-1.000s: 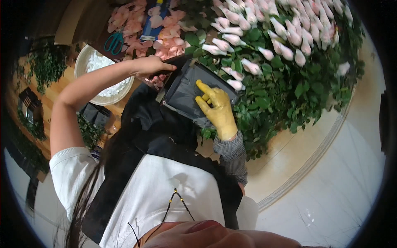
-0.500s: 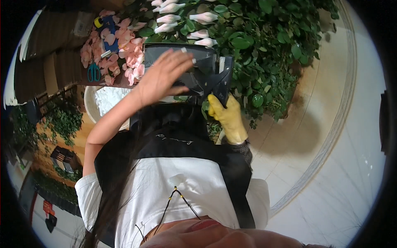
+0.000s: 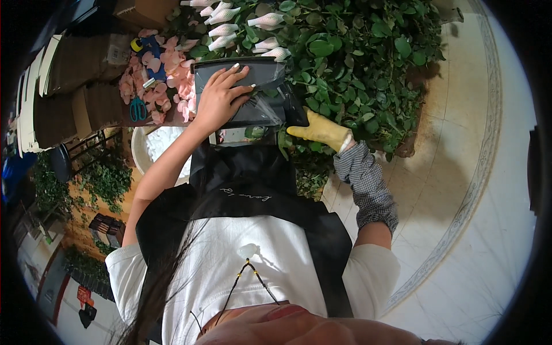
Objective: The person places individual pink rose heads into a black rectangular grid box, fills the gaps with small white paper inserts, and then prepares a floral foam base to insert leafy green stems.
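ideally, we needed even pressure on the box (image 3: 265,71) from our left hand (image 3: 219,98), its fingers outspread, unclenched, though we couldn't tell whether our right hand (image 3: 323,131) gripped.

This looks like a flower shop's workroom, with netted pink blooms (image 3: 266,22) and leafy stems (image 3: 368,69) heaped along the tabletop's far edge and loose petals (image 3: 173,60) and scissors (image 3: 137,109) toward its left.

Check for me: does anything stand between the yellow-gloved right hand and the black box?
Nothing visible does: the right hand is at the right side of the black box. The bare left hand lies over the box, leaving that side unobstructed.
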`<state>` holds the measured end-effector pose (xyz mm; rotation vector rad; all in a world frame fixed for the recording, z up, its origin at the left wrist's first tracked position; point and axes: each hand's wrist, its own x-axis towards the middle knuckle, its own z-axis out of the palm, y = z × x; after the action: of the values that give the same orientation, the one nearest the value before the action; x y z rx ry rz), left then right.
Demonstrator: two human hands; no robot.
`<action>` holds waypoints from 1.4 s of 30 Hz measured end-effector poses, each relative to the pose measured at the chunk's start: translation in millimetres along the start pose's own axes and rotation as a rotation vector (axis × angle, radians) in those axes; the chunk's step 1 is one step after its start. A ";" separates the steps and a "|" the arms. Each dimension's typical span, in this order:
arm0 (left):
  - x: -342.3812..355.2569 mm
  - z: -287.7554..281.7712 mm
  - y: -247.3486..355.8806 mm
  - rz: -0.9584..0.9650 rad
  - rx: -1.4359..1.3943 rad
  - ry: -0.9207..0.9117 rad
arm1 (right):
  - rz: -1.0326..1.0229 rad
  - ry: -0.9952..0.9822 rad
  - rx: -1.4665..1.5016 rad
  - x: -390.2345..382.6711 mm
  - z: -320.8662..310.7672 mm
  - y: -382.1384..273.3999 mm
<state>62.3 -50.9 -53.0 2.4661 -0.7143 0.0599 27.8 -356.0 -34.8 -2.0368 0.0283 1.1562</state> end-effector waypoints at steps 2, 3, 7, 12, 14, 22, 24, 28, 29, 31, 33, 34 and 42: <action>-2.2 -0.9 -0.3 -0.002 -0.003 -0.006 | -0.056 -0.048 -0.126 1.8 -3.0 -8.9; -2.6 -1.3 -0.2 0.000 -0.013 -0.010 | -0.061 -0.050 -0.125 3.6 -5.7 -6.9; -0.3 1.5 0.5 0.008 -0.024 0.005 | -0.117 -0.041 0.047 10.0 -2.2 7.7; 2.1 -0.3 -1.0 0.015 -0.047 0.007 | -0.007 0.283 -0.102 0.2 25.1 -5.2; -0.9 -15.1 4.1 -0.096 -0.324 0.010 | -0.147 0.233 0.181 -1.0 19.6 0.6; -82.8 -69.4 67.4 -0.807 -0.754 0.136 | -0.217 -0.229 0.588 -66.1 -16.8 -43.1; -85.8 -59.0 96.5 -0.655 -0.917 0.091 | -0.209 -0.064 0.105 -47.8 24.3 -84.9; -111.1 -36.0 111.3 -0.744 -0.679 0.330 | -0.620 0.067 -0.408 -22.4 96.7 -136.0; -124.8 -43.5 96.3 -0.753 -0.587 0.350 | -0.585 -0.130 -0.395 -18.1 95.4 -154.9; -155.7 -28.0 48.1 -0.745 -0.326 0.473 | -0.496 -0.328 -0.178 -3.8 85.5 -177.7; -176.3 -4.3 -6.1 -0.917 -0.238 0.399 | -0.693 -0.199 0.128 35.6 94.9 -200.8; -180.0 3.8 -31.8 -0.875 -0.116 0.362 | -0.733 -0.082 0.167 65.8 103.5 -218.5; -160.8 23.8 -104.2 -0.643 0.233 0.278 | -0.200 -0.094 0.517 282.4 149.1 -299.1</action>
<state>-25.6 86.1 -156.8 2.7143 0.2281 0.2438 197.2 41.7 -101.9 -1.4934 0.0678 0.9931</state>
